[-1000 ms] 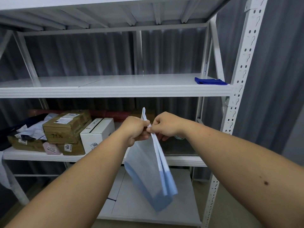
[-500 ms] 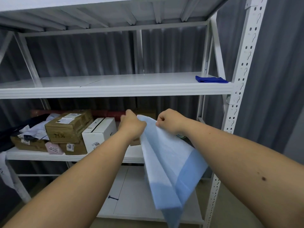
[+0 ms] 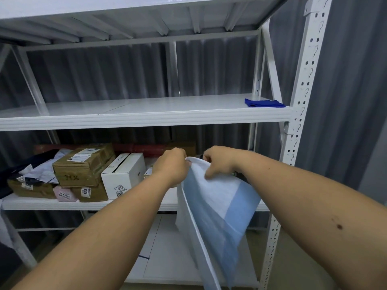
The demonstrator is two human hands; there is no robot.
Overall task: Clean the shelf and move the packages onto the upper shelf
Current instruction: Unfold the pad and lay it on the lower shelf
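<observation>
1. A pale cloth point(image 3: 217, 208), white above and light blue along its lower edge, hangs in front of the middle shelf point(image 3: 83, 205), held up at its top edge by both hands.
2. The left hand point(image 3: 171, 166) grips the top edge from the left, fingers curled round the fabric.
3. The right hand point(image 3: 217, 162) pinches the same edge just beside it, fingers curled, thumb pressed onto the cloth's face.
4. The packages sit on the left part of the middle shelf: a brown box point(image 3: 81, 164) on top, a white box point(image 3: 123, 174) touching its right side, flatter brown parcels and a small pink parcel point(image 3: 65, 193) beneath, grey mail bags point(image 3: 41, 170) at the far left.
5. The upper shelf point(image 3: 146, 117) carries a folded dark blue cloth point(image 3: 263, 103) at its right end, near the perforated white post point(image 3: 301, 114).
</observation>
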